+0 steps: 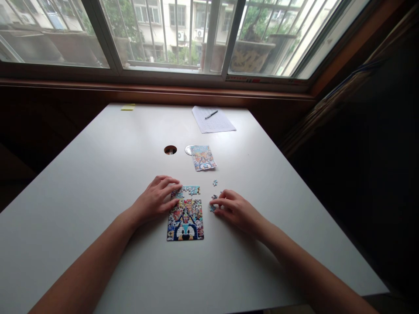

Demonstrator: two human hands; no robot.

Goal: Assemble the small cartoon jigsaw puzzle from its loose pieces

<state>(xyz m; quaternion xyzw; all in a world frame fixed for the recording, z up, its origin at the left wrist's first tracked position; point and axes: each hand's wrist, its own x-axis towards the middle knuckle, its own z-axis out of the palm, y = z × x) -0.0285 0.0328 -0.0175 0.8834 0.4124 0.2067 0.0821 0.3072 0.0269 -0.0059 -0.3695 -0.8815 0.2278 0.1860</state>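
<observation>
Left hand [156, 200] flat, grasping nothing, steadying colourful cardboard jigsaw [185, 218]; right hand [233, 208] pinching loose small blue puzzle piece [213, 208]. Light, thin, stiff: take by edges.

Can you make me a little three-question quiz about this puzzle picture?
1. True or false: the black pen lies on the white sheet of paper.
2. Which hand touches the colourful, partly built jigsaw puzzle? A) left hand B) right hand
3. Fill in: the small picture card lies ___ the puzzle, toward the window.

Key: 1 true; 2 A; 3 beyond.
</observation>
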